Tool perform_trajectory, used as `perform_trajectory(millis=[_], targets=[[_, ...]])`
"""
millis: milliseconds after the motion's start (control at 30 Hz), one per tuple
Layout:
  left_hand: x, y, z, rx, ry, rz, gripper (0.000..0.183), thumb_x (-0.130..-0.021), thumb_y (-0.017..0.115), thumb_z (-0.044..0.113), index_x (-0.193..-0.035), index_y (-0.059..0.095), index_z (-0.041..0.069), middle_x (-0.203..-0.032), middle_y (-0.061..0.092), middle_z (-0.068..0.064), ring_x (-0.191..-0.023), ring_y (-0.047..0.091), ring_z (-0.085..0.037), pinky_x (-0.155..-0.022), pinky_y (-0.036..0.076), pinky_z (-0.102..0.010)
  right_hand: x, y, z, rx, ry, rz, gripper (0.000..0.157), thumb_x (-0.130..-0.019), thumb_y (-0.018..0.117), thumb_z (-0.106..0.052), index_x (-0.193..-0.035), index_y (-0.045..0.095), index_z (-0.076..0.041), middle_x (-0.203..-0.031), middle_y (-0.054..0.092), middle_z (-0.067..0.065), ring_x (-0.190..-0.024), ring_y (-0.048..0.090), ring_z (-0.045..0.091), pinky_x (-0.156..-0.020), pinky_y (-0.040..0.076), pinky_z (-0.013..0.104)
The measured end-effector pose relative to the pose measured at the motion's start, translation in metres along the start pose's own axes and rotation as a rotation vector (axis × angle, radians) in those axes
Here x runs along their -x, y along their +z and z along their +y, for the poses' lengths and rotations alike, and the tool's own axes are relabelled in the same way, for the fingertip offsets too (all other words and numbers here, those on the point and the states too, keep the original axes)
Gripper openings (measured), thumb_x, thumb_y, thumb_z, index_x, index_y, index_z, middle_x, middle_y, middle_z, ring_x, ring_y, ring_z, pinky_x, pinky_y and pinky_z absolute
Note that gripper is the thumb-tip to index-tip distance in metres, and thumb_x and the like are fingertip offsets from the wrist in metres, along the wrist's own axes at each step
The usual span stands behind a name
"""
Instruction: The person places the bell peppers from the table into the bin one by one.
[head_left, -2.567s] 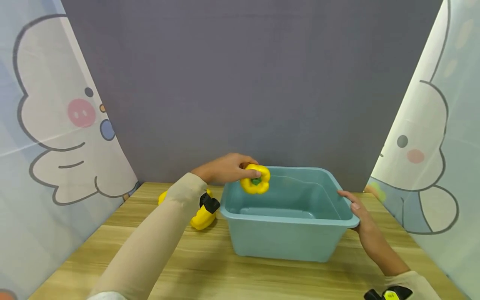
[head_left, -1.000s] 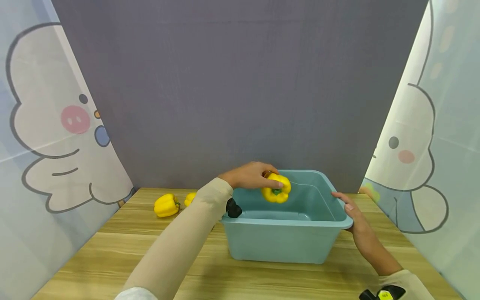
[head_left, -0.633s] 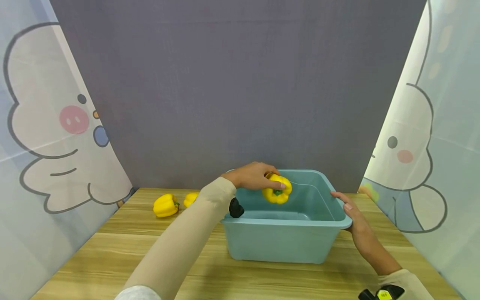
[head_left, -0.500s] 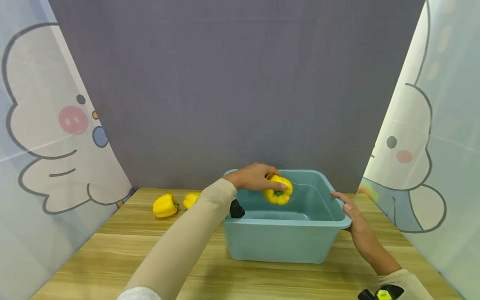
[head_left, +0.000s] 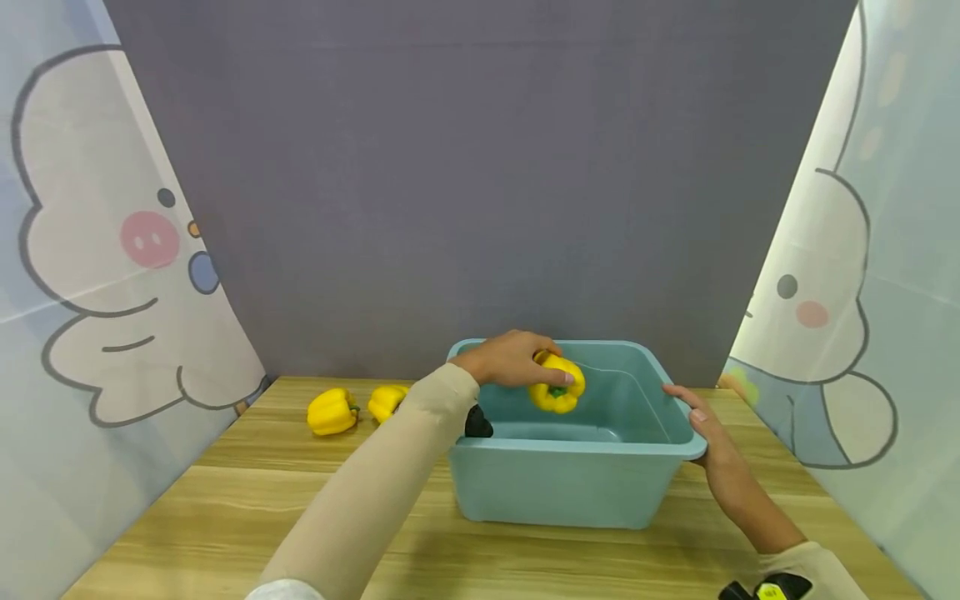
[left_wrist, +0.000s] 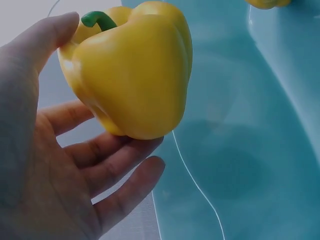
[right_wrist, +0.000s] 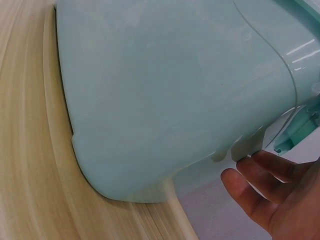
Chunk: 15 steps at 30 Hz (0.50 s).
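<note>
A yellow bell pepper (head_left: 557,385) with a green stem is held in my left hand (head_left: 512,358), over the inside of a blue-green plastic tub (head_left: 555,483). In the left wrist view the thumb presses beside the stem and the fingers support the pepper (left_wrist: 135,75) from the other side. My right hand (head_left: 716,437) holds the tub's right rim, with the thumb on top and some fingers beneath. In the right wrist view, fingertips (right_wrist: 245,162) lie near the tub's outer wall (right_wrist: 175,100).
Two more yellow bell peppers, one whole (head_left: 332,412) and one partly behind the left sleeve (head_left: 386,402), lie on the wooden table (head_left: 225,508) left of the tub. Something yellow (left_wrist: 269,3) shows at the left wrist view's top edge. A grey panel (head_left: 480,183) stands behind.
My left hand has carried the pepper rightward from the tub's left side to over its inside, then slightly lower. The peppers on the table have come out from behind the arm. The right hand stays.
</note>
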<state>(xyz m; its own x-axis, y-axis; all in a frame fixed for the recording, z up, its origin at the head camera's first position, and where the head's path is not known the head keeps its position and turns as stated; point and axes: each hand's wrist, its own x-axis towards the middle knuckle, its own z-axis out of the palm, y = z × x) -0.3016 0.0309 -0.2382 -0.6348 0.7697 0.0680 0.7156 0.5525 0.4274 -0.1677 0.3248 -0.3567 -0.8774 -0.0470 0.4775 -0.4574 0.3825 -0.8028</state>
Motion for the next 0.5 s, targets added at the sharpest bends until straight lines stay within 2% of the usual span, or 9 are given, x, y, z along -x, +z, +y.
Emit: perform_trajectory(millis=[167, 500], targets=[[-0.0005, -0.0002, 0.0005, -0.020, -0.034, 0.023, 0.062, -0.090, 0.063, 0.061, -0.135, 0.062, 0.017, -0.106, 0.062, 0.011, -0.096, 0.055, -0.011, -0.076, 0.048, -0.027, 0.0011, -0.0011, 0.0001, -0.003, -0.007, 0.001, 0.049, -0.111, 0.014, -0.030, -0.154, 0.031, -0.013, -0.139, 0.037, -0.009, -0.107, 0.053, 0.009, -0.074, 0.050, 0.034], [0.0007, -0.0007, -0.0019, 0.005, -0.020, 0.009, 0.054, -0.092, 0.066, 0.052, -0.132, 0.063, 0.015, -0.108, 0.063, 0.009, -0.092, 0.056, -0.011, -0.075, 0.049, -0.025, -0.0008, -0.0026, -0.0007, 0.012, -0.008, -0.019, 0.049, -0.111, 0.014, -0.030, -0.155, 0.029, -0.014, -0.142, 0.035, -0.006, -0.108, 0.053, 0.010, -0.073, 0.051, 0.036]])
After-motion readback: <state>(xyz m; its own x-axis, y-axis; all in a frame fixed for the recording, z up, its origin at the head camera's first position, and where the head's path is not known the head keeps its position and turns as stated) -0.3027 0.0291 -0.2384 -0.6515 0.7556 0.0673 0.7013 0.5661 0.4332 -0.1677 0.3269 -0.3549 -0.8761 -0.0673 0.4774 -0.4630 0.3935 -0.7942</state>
